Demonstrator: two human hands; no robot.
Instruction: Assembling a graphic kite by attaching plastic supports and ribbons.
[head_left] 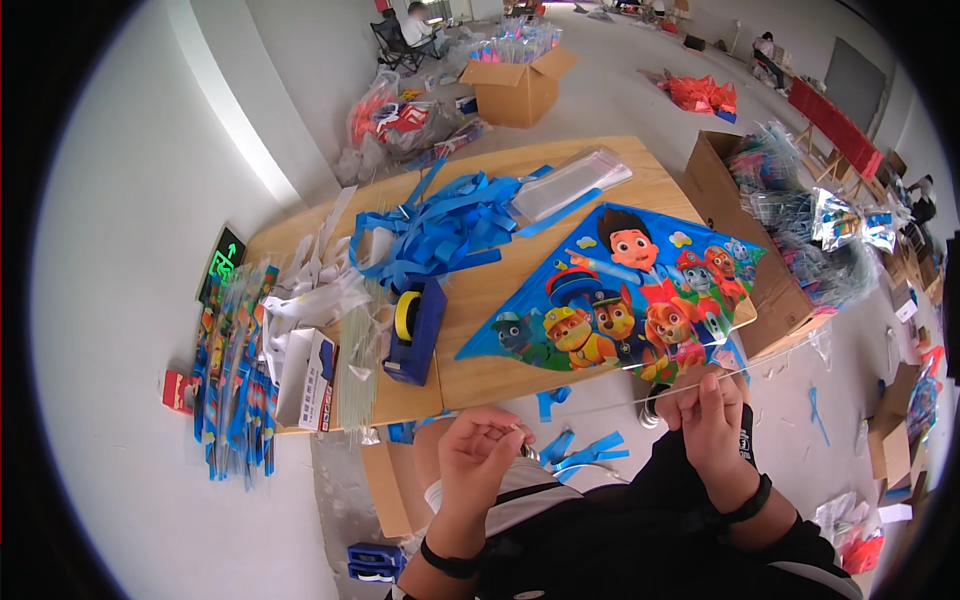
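A thin, pale rod spans the space between my hands in front of the table's near edge. My left hand is closed, its fingertips pinched at the rod's left end. My right hand is closed around the rod farther along, and the rod's other end sticks out past it to the right. Just beyond lies a blue kite sail printed with cartoon characters, spread flat on the wooden table, its lower right corner close to my right hand. Fine detail at the fingertips is too small to make out.
A heap of blue ribbon strips, a clear plastic sleeve stack and a blue tape dispenser lie on the table. Thin rods and a small white box stand left. A carton of packaged goods adjoins the right.
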